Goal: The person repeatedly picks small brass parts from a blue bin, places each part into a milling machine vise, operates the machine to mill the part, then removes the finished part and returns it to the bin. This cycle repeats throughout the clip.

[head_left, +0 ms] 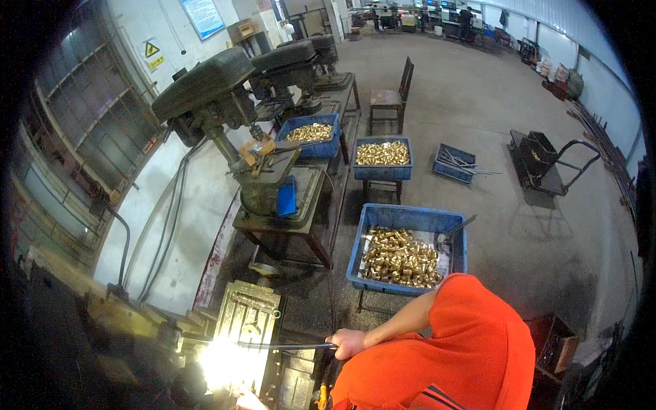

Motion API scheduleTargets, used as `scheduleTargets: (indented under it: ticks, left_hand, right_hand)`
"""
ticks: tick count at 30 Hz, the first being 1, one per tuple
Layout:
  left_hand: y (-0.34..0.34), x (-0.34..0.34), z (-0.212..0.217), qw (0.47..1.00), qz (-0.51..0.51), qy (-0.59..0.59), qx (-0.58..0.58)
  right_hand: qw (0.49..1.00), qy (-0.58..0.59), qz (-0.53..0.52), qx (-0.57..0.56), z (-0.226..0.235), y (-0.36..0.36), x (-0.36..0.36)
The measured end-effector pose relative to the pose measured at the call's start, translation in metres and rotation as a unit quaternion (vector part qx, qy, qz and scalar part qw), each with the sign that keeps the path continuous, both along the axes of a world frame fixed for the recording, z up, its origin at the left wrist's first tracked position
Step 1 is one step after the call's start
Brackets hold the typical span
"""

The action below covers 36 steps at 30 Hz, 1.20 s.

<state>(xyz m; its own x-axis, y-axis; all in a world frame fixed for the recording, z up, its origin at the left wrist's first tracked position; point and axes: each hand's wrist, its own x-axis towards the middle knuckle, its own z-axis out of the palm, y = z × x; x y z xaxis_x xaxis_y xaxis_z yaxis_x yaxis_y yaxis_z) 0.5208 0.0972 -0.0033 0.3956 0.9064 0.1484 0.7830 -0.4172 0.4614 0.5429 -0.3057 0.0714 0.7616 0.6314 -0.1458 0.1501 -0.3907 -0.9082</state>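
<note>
My right hand (347, 342) is closed around the end of a thin dark rod (294, 346) at the lower middle. The rod runs left across a slotted metal machine table (236, 307) into the glare of a bright lamp (222, 365). At the bottom edge, part of my left hand (250, 401) shows beside that glare. Its fingers are washed out and cut off, so what they touch is hidden. An orange sleeve (471, 328) covers my right upper arm.
Blue bins of brass parts (357, 236) stand ahead to the right. Drill presses (205, 85) line the left wall. A wooden chair (389, 99), a blue crate of rods (454, 162) and a hand cart (547, 164) stand farther off. A person (467, 24) is far back.
</note>
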Motion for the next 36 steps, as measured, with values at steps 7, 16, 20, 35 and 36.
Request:
scheduleTargets:
  ticks: [7,16,20,35,36]
  left_hand:
    - [0.003,-0.007,0.0,1.0,0.014,0.006,0.007]
    - [0.008,-0.013,0.013,0.998,0.023,0.014,-0.058]
    - [-0.007,-0.013,0.035,0.996,0.059,0.025,-0.063]
    - [-0.012,-0.029,0.055,0.985,0.07,0.054,-0.145]
    - [-0.011,-0.03,0.051,0.991,0.057,0.033,-0.118]
  right_hand:
    - [1.0,0.008,-0.004,0.017,-0.01,0.003,0.002]
    - [1.0,-0.012,-0.009,0.023,-0.011,0.001,0.005]
    - [1.0,-0.019,0.0,0.006,-0.014,0.004,0.008]
    - [0.979,0.171,-0.089,0.059,-0.013,0.017,-0.005]
    - [0.982,0.162,-0.072,0.069,-0.013,0.019,-0.003]
